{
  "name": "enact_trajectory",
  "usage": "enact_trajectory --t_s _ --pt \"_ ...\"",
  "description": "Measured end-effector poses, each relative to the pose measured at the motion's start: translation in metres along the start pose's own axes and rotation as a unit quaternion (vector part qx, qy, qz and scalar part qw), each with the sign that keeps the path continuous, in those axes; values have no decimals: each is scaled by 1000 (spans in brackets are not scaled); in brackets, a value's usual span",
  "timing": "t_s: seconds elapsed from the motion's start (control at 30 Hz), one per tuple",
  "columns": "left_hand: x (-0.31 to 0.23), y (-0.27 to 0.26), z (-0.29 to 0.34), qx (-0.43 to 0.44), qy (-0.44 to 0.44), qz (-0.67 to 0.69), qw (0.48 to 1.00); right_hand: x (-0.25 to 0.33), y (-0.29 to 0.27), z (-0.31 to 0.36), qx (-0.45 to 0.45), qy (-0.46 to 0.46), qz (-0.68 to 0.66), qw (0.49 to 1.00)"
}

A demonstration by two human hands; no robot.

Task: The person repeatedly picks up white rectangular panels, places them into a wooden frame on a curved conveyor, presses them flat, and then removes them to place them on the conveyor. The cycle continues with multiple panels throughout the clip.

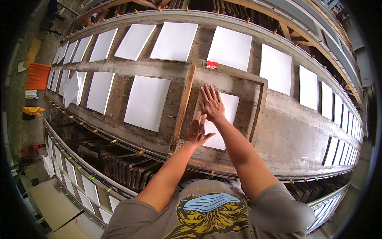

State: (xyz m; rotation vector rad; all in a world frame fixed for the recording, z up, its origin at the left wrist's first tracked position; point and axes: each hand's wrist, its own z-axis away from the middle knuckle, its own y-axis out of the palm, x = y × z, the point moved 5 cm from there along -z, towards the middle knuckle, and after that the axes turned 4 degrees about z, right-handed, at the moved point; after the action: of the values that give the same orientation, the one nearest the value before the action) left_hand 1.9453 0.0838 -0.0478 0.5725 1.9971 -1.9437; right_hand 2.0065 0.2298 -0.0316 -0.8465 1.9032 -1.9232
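Observation:
My right hand lies with its fingers stretched out over the upper left part of a white rectangular sheet. Just below and left of it, my left hand is spread at the sheet's left edge, its fingertips close to the right palm. Both hands are empty. Around the sheet sits a wooden frame, its side bars left and right of my hands. A red and white tag is at the frame's far bar. Whether a mesh spans the frame, I cannot tell.
The long, worn table carries two rows of white sheets, one sheet tilted against others at left. Orange and green pegs line its edges. Dark frames are stored below. Another table with white sheets stands at lower left.

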Motion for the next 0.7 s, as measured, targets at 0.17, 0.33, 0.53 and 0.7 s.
enact_trajectory --t_s 0.17,0.33,0.53,0.7 --pt "2 1 -5 -78 35 46 995 0 14 74 27 37 4 999" --pt "0 2 -3 -63 27 4 998 -35 -14 118 57 35 -30 997" --pt "-2 2 -4 -63 20 -13 998 -42 -15 114 52 44 -30 997" --pt "-2 -9 -8 -63 7 32 997 -49 -31 119 93 28 -10 995"
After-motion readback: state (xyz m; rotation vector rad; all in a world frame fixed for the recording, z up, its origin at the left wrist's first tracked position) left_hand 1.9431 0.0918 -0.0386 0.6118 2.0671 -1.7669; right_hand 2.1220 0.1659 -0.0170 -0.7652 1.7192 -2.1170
